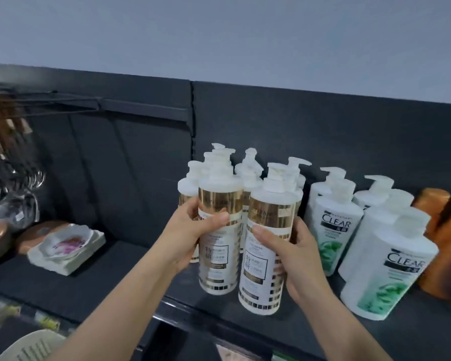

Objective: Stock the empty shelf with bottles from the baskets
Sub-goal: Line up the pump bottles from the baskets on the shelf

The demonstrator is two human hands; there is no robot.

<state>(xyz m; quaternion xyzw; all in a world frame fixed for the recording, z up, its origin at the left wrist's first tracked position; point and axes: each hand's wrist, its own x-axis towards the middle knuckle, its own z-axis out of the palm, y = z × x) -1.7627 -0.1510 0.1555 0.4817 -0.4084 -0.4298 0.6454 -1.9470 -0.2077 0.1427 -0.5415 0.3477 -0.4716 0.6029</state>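
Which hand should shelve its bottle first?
Probably left: the left hand holds its gold-banded bottle beside bare shelf; the right hand holds the other bottle close against the CLEAR bottles.

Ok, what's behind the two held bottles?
More gold-banded pump bottles on the shelf, against the dark back panel. The held bottles cover their lower halves, so the count is unclear.

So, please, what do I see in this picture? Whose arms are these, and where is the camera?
There is no machine here: a person wears the camera on the head, so it looks forward and down at their own arms. The left hand grips one white-and-gold pump bottle, the right hand a second bottle, at the front of a dark shelf. More pump bottles stand behind; white CLEAR bottles stand to the right, a flowered dish lies to the left.
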